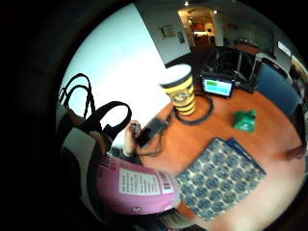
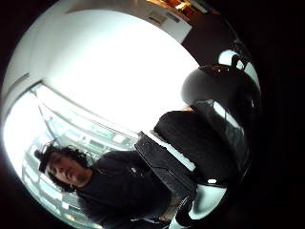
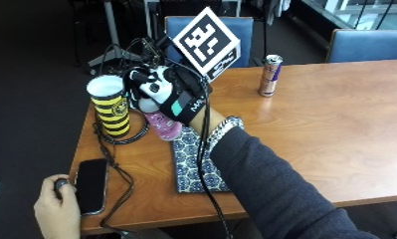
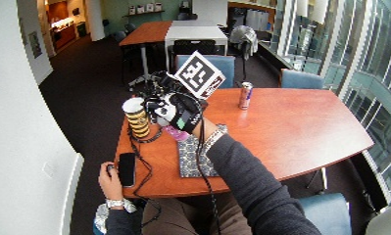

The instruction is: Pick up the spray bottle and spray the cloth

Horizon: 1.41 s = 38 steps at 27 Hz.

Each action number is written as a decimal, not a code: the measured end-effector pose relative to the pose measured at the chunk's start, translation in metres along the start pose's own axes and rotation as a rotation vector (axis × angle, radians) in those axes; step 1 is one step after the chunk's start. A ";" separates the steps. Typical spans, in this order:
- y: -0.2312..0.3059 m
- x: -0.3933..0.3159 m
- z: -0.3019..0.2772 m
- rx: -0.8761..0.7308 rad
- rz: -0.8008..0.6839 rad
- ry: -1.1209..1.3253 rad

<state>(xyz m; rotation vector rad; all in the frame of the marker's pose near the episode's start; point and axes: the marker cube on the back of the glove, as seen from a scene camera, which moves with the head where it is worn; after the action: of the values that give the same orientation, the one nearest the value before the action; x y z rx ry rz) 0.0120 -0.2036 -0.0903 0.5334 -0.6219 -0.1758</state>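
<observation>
Hands: gloved right hand (image 3: 168, 94) curled round the pink plastic spray bottle (image 3: 163, 125), lifted off the tabletop (image 3: 304, 119).
Cloth: blue patterned cloth (image 3: 195, 167) just below it.
Progress: pickup looks done; spraying probably remains.

The gloved right hand (image 3: 168, 94) is covering the upper part of the pink spray bottle (image 3: 163, 124), so its nozzle and trigger are staying hidden near the frame's centre. The sleeve is overlapping the patterned cloth (image 3: 188, 164). At lower left, the bare hand (image 3: 55, 209) is running off the edge.
</observation>
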 end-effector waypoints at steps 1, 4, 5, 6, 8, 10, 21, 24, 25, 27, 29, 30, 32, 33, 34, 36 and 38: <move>-0.001 0.004 0.003 0.031 0.004 -0.035; -0.001 0.021 0.015 0.121 0.009 -0.103; -0.001 0.029 0.020 0.153 0.007 -0.114; 0.001 0.037 0.026 0.184 0.004 -0.122; 0.007 0.051 0.038 0.231 0.011 -0.140; 0.016 0.061 0.050 0.256 0.048 -0.163; 0.036 0.085 0.070 0.304 0.078 -0.198; 0.037 0.083 0.061 0.330 0.059 -0.194; 0.038 0.081 0.057 0.340 0.058 -0.187; 0.039 0.078 0.049 0.348 0.054 -0.167; 0.037 0.074 0.044 0.348 0.038 -0.150; 0.035 0.071 0.043 0.349 0.027 -0.144; 0.032 0.067 0.040 0.356 0.009 -0.134; 0.030 0.066 0.039 0.361 0.002 -0.130; 0.029 0.065 0.038 0.366 -0.002 -0.126; 0.027 0.063 0.038 0.375 0.001 -0.122; 0.025 0.063 0.039 0.383 0.004 -0.119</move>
<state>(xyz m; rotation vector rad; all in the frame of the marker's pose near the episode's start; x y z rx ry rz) 0.0393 -0.2183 -0.0179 0.8957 -0.7785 -0.0838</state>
